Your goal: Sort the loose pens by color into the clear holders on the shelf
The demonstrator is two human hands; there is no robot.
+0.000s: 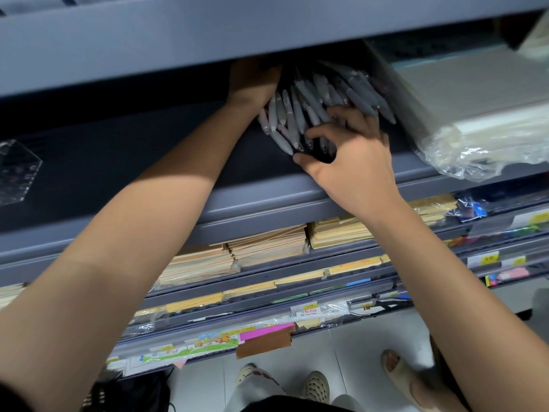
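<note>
A fanned bundle of several grey pens [315, 105] lies on the dark shelf [148, 162], tips toward me. My left hand [252, 81] reaches deep under the upper shelf and presses against the left side of the bundle; its fingers are hidden in shadow. My right hand [353, 153] lies over the front right of the bundle, fingers spread across the pen tips and thumb hooked beneath them. A clear plastic holder [17, 171] stands at the far left of the same shelf.
The upper shelf's front edge [267, 34] hangs low over the pens. A plastic-wrapped paper stack [475, 114] fills the shelf's right side. Below are shelves of envelopes [267, 245] and sticky notes. Another person's sandalled foot [398, 370] stands on the tiled floor.
</note>
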